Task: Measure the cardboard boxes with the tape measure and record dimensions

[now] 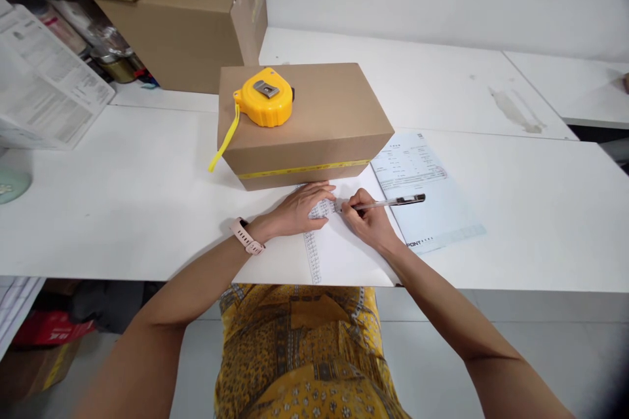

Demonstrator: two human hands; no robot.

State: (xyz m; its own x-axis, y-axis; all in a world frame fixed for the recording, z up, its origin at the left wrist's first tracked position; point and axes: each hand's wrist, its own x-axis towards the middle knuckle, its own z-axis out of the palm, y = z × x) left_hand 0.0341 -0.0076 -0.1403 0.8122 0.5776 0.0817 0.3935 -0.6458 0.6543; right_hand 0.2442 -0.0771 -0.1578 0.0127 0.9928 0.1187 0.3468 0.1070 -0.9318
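Observation:
My right hand [367, 218] is closed around a pen [393, 201], whose tip end points toward a white notebook [348, 260]. Handwritten lines run down the page beside its left part. My left hand [305, 207] lies flat on the paper, fingers stretched out and partly over the writing; a pink watch band [248, 237] circles that wrist. Just beyond both hands a cardboard box [304, 144] with yellow tape covers the notebook's far edge. On top of it sits a yellow tape measure [266, 98] with a yellow strap. A printed light-blue sheet [427, 190] lies right of the notebook.
Bigger cardboard boxes [196, 33] are stacked at the back left. Printed papers [44, 78] stand at the left, with a pale green object [14, 184] at the edge. The white table's [122, 236] front edge runs close to my body.

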